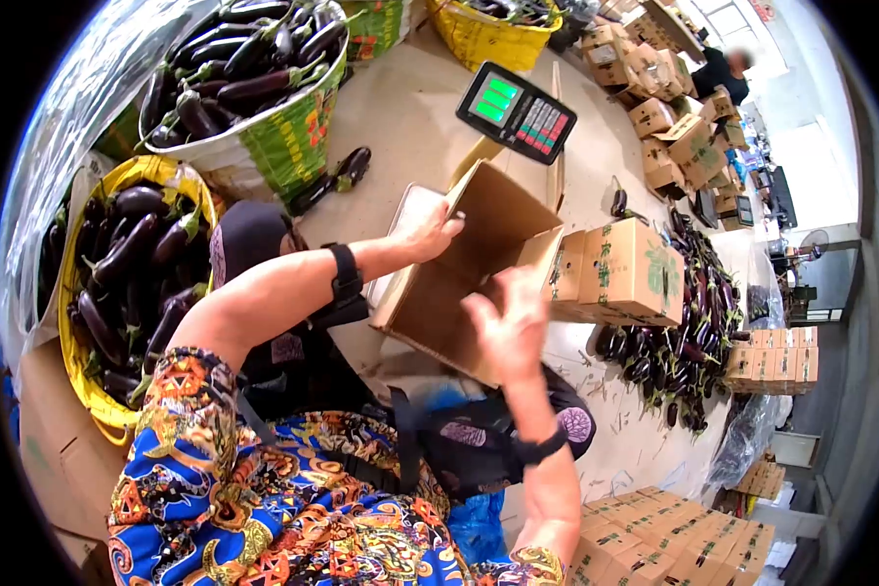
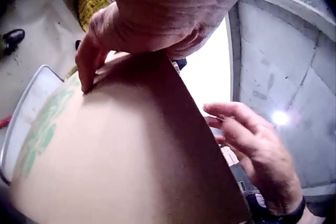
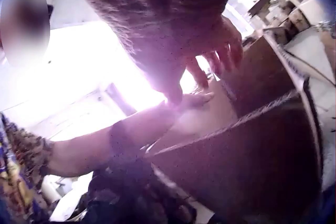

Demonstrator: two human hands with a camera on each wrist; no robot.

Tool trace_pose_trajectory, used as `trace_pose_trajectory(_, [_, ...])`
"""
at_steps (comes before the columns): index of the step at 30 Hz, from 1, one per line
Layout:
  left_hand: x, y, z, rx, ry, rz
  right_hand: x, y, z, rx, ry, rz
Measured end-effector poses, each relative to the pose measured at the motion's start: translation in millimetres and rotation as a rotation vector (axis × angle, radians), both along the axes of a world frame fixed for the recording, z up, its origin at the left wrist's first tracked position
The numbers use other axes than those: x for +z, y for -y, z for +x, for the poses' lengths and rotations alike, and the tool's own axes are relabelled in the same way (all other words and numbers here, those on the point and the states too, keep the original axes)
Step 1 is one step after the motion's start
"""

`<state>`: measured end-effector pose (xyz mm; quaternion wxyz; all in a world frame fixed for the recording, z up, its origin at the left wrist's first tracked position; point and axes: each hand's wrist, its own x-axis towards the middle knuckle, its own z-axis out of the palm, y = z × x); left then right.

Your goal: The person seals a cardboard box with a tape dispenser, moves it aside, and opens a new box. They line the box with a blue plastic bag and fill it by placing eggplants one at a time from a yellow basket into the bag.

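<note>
An open cardboard box (image 1: 459, 283) tilts in front of me above the scale, its inside facing up toward the head camera. My left hand (image 1: 428, 227) grips the box's left wall near the top edge. In the left wrist view, fingers of that hand (image 2: 100, 40) lie against the printed outer face of the box (image 2: 115, 145). Over the box's near right side, my right hand (image 1: 513, 327) hovers with its fingers spread. The right wrist view shows this hand (image 3: 205, 50) above the box's rim, holding nothing.
A digital scale display (image 1: 518, 112) stands just beyond the box. Eggplants fill a yellow basket (image 1: 68, 322) and a green-white sack (image 1: 293, 146) at left. Closed boxes (image 1: 630, 269) and a pile of eggplants (image 1: 689, 322) lie right. A person (image 1: 723, 76) is far back.
</note>
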<state>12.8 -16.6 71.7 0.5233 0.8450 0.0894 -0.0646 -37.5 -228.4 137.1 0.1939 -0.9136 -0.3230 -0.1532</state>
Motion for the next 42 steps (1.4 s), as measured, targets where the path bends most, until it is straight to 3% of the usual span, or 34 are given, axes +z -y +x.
trace_pose_trajectory(1, [6,2,-4,0.023,-0.018,-0.016,-13,13,18,-0.206,0.101,-0.041])
trace_pose_trajectory(3, [6,-3,-8,0.037,0.001,-0.013,-67,47,68,-0.447,-0.112,0.055])
trace_pose_trajectory(5, [-20,-10,-2,0.062,0.061,0.029,-97,61,86,-0.516,-0.634,0.343])
trace_pose_trajectory(6, [-19,-21,-2,0.013,-0.016,-0.074,-98,60,86,-0.550,-0.838,0.495])
trace_pose_trajectory(7, [-18,-27,-6,0.047,-0.013,-0.277,-93,65,87,-0.600,-0.874,0.378])
trace_pose_trajectory(8, [-17,-29,-12,0.078,-0.015,-0.486,-90,74,76,-0.519,-1.038,0.736])
trace_pose_trajectory(10, [-41,-54,-17,0.087,-0.195,-0.830,-92,96,63,-0.412,-1.122,1.055])
trace_pose_trajectory(12, [-59,-62,-24,0.180,-0.167,-0.793,-93,101,61,-0.457,-1.240,1.094])
trace_pose_trajectory(14, [-75,-56,-23,0.265,-0.123,-0.046,-105,106,60,-0.535,-1.322,1.054])
trace_pose_trajectory(15, [-81,-54,-26,0.299,-0.093,0.324,-135,111,60,-0.456,-1.222,1.048])
trace_pose_trajectory(18, [-102,-35,-23,0.177,0.225,0.423,-209,101,66,-0.475,-0.900,1.091])
trace_pose_trajectory(20, [-92,-27,-27,0.088,0.126,0.075,-216,74,81,-0.532,-1.456,1.169])
trace_pose_trajectory(22, [-105,-21,-34,0.085,0.034,-0.152,-270,50,77,-0.417,-1.334,1.296])
trace_pose_trajectory(24, [-135,-14,-39,0.091,-0.059,-0.290,-262,20,77,-0.298,-1.253,1.242])
trace_pose_trajectory(27, [-119,-6,-39,0.306,-0.224,-0.504,-235,22,57,-0.256,-1.079,1.142])
trace_pose_trajectory(28, [-111,-5,-39,0.365,-0.250,-0.521,-227,30,57,-0.453,-1.027,0.992])
trace_pose_trajectory(29, [-137,-20,-39,0.336,-0.161,-0.545,-216,37,58,-0.644,-0.996,0.841])
trace_pose_trajectory(30, [-125,-24,-38,0.398,-0.187,-0.339,-204,48,60,-1.020,-0.976,0.562])
trace_pose_trajectory(31, [-121,-34,-32,0.396,-0.192,-0.176,-189,55,51,-0.988,-0.778,0.546])
trace_pose_trajectory(32, [-168,-55,-24,0.337,0.018,-0.110,-172,59,39,-0.952,-0.596,0.507])
trace_pose_trajectory(34, [-111,-52,-23,0.273,0.107,0.215,-137,65,15,-0.708,-0.414,0.420])
trace_pose_trajectory(36, [-71,-37,-34,0.037,0.145,0.555,-101,65,-23,-0.504,-0.106,0.457])
trace_pose_trajectory(38, [-81,-48,-40,-0.103,0.144,0.518,-57,97,-53,-0.323,-0.162,0.721])
trace_pose_trajectory(40, [-85,-56,-45,-0.179,0.129,0.530,-9,147,-90,-0.451,-0.681,1.007])
trace_pose_trajectory(42, [-83,-53,-48,-0.196,0.097,0.586,7,210,-116,-0.665,-0.731,1.092])
